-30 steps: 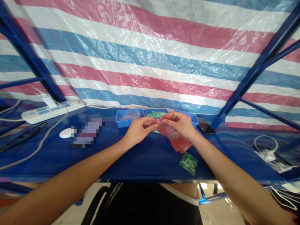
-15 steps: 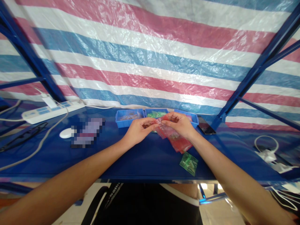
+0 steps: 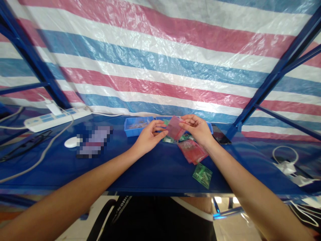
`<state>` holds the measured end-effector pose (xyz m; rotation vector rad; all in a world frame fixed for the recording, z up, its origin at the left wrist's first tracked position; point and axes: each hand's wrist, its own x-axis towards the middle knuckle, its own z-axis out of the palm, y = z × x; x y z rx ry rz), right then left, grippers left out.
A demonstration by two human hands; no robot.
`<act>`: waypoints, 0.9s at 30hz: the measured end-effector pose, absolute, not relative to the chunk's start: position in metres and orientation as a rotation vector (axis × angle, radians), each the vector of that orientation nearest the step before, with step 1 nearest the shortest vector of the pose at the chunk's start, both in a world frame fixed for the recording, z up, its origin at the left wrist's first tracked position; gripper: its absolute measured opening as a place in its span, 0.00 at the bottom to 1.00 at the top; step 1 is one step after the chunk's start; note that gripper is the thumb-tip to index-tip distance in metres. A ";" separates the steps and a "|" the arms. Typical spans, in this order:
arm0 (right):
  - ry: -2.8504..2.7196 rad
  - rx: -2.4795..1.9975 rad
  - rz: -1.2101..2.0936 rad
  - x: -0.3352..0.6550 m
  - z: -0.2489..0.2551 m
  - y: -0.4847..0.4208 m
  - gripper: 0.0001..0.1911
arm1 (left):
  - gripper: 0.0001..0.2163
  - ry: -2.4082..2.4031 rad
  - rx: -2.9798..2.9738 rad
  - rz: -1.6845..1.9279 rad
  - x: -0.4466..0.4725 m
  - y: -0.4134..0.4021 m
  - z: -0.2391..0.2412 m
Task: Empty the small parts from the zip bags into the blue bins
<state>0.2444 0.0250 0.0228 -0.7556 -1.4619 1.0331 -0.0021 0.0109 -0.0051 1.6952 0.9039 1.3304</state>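
Between thumb and fingers, my right hand (image 3: 197,129) pinches a small red plastic bag (image 3: 175,128) by its right side. My left hand (image 3: 151,135) is just left of the bag, fingers apart, with nothing seen in it. Below my right hand lie red bags with small contents (image 3: 192,151). Nearer the table edge rests a green bag holding thin metal pieces (image 3: 203,175). Several more green bags (image 3: 170,139) lie under and behind the held bag. A blue bin (image 3: 136,133) with small metal pieces stands behind my left hand; two other blue bins are partly hidden behind the hands and bag.
On the blue table (image 3: 140,175), a dark phone (image 3: 222,134) lies at the right. To the left are a white mouse (image 3: 71,142), a blurred-out object (image 3: 95,142), glasses (image 3: 27,145) and a white power strip (image 3: 59,117) with cables. A charger (image 3: 287,167) lies far right.
My left fingers have come off the red bag and spread apart. The right hand has kept the bag and turned it up, so it shows flat.
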 end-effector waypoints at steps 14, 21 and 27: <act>-1.598 -0.772 1.146 0.237 0.024 0.018 0.25 | 0.18 0.991 1.931 1.227 -0.002 -0.005 0.008; -1.618 -0.769 1.146 0.239 0.021 0.021 0.21 | 0.19 0.945 1.766 1.239 -0.004 0.006 0.002; -1.520 -0.775 1.115 0.237 0.023 0.022 0.23 | 0.20 1.084 2.033 1.504 -0.004 -0.002 0.010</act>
